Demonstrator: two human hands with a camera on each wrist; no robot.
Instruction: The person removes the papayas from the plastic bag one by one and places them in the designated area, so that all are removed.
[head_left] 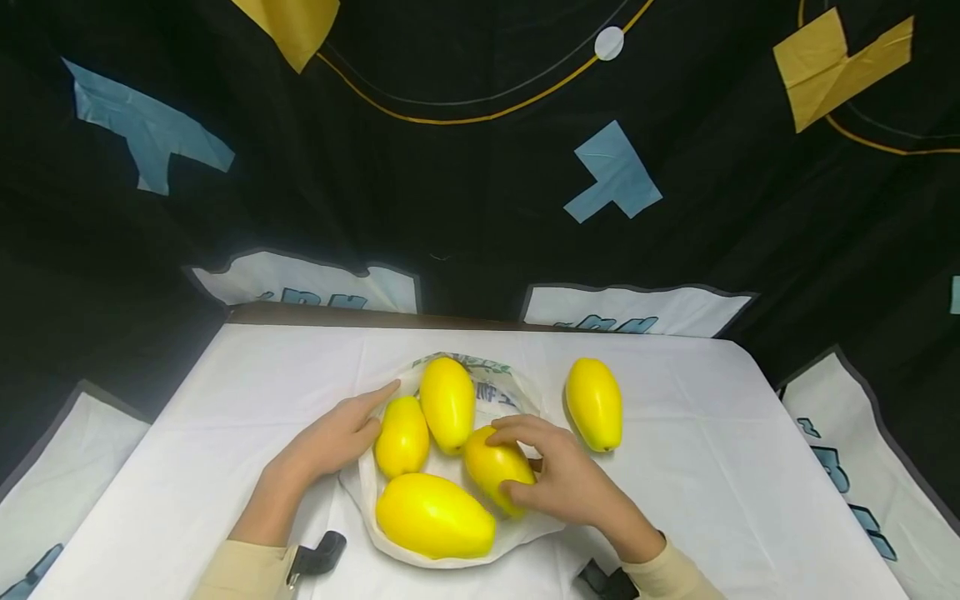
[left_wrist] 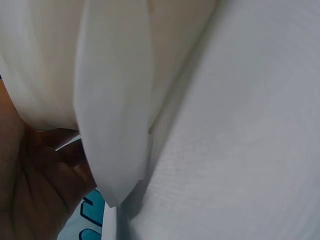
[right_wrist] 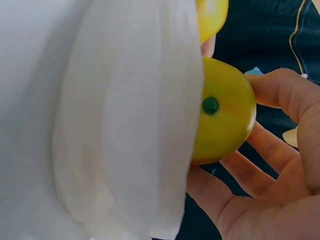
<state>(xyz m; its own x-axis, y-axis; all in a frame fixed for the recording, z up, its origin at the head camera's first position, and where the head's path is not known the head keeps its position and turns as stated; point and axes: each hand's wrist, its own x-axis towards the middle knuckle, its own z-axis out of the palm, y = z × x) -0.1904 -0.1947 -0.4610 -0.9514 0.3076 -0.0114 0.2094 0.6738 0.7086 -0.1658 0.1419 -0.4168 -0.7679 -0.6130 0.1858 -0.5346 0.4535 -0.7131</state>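
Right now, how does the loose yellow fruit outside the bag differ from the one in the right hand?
The loose fruit lies on the white cloth; the held fruit is in the mouth of the bag.
The loose fruit is untouched, while the right hand grips the held fruit.
In the head view, the loose fruit shows whole; the hand partly covers the held fruit.
Both are yellow, smooth and rounded.

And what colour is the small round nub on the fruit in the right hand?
The nub is green, showing best in the right wrist view.
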